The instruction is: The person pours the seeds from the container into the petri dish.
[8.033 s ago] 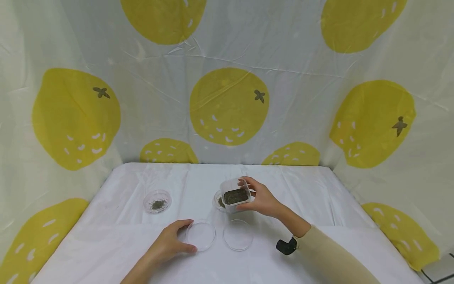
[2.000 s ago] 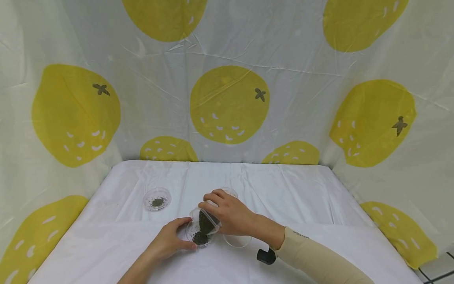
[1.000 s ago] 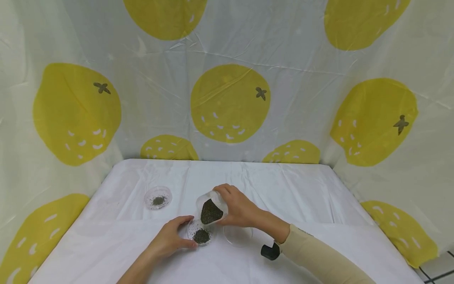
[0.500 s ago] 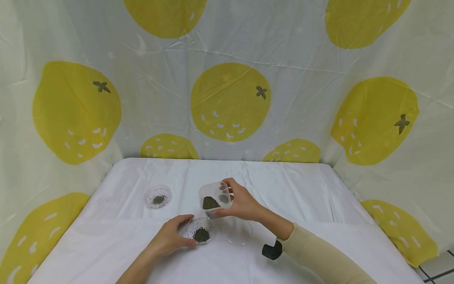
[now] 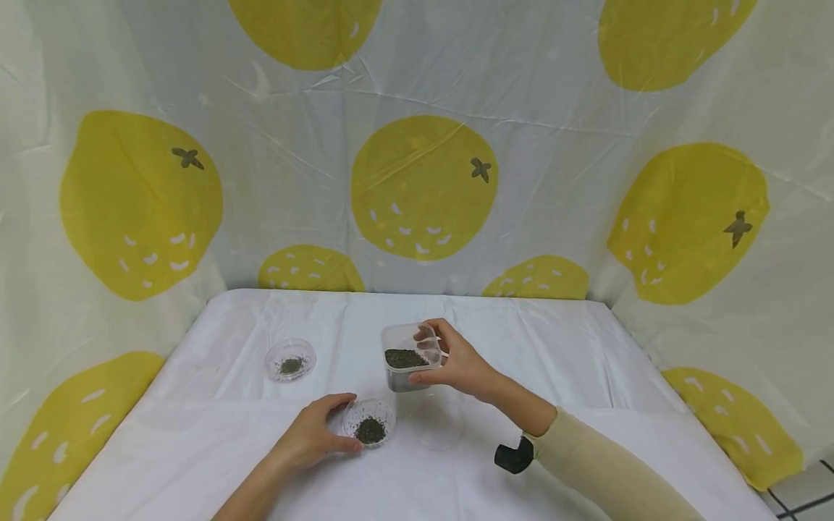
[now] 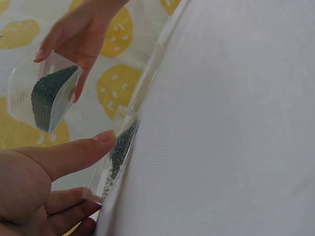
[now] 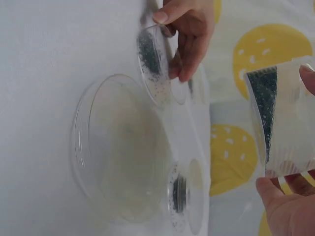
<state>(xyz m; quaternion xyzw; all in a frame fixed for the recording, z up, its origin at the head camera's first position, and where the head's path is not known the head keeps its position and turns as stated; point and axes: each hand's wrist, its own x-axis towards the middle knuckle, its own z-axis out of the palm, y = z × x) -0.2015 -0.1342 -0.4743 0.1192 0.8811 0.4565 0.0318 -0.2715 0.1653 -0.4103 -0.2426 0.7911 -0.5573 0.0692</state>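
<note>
My left hand [image 5: 313, 438] holds a clear petri dish [image 5: 355, 414] by its sides on the table, thumb near and fingers far. A pile of dark dry granules [image 5: 370, 430] lies in that dish. In my right hand [image 5: 465, 365] is a clear square plastic tub [image 5: 400, 381], gripped by its side above the table, behind and right of the dish. More dark granules fill the tub's lower part, as the left wrist view also shows in the tub [image 6: 55, 96]. Right of the held dish sits a bare petri dish [image 5: 440, 447], which looks large in the right wrist view.
At the back left stands another petri dish [image 5: 272, 369] with a small heap of granules. A further dish with granules [image 7: 179, 194] appears in the right wrist view; the tub hides it in the head view. White cloth [image 5: 521, 347] covers the table; a lemon-print curtain [image 5: 287, 145] hangs behind.
Eight seconds ago the left hand's dish was bare; now granules lie in it. The right hand tipped the tub over it, then levelled it and drew it back to the right. The left hand stayed.
</note>
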